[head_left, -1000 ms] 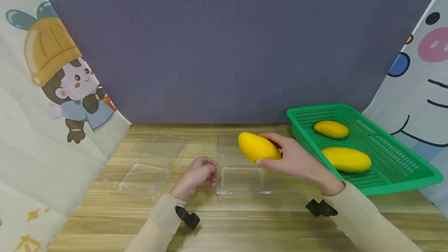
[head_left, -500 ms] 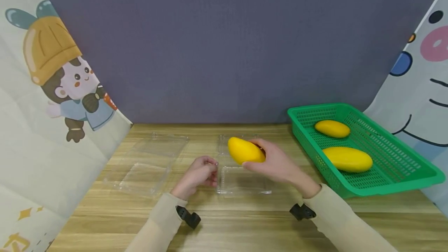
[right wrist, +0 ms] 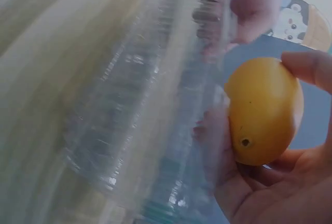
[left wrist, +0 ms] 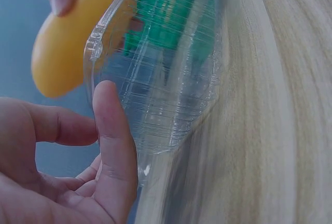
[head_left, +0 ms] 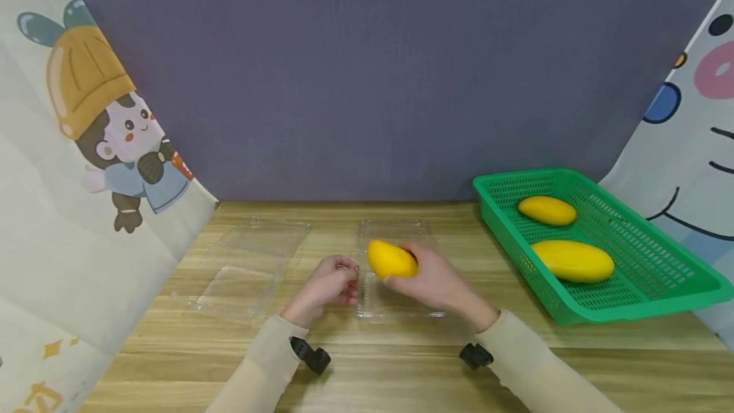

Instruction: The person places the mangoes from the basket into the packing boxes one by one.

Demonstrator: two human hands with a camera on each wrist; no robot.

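A yellow mango (head_left: pixel 391 259) is held up by my right hand (head_left: pixel 436 278), fingers and thumb curled round one end. Below it on the table stands a clear plastic clamshell box (head_left: pixel 401 303) with its lid (head_left: pixel 395 228) folded back behind. My left hand (head_left: pixel 323 289) pinches the box's left rim between thumb and index finger, which the left wrist view shows closely at the box wall (left wrist: pixel 161 94). In the right wrist view the mango (right wrist: pixel 264 110) hangs just above the rim, its dark stem scar showing, apart from the box floor.
On the right stands a green perforated basket (head_left: pixel 573 312) with two mangoes inside, a smaller one (head_left: pixel 547 210) behind a larger one (head_left: pixel 573 261). A second clear clamshell box (head_left: pixel 235 292) lies opened out on the left. A dark backdrop (head_left: pixel 355 81) closes off the table's far side.
My right hand has carried the mango leftward and lower, from beside the basket to over the clear box. The left hand has stayed at the box's rim.
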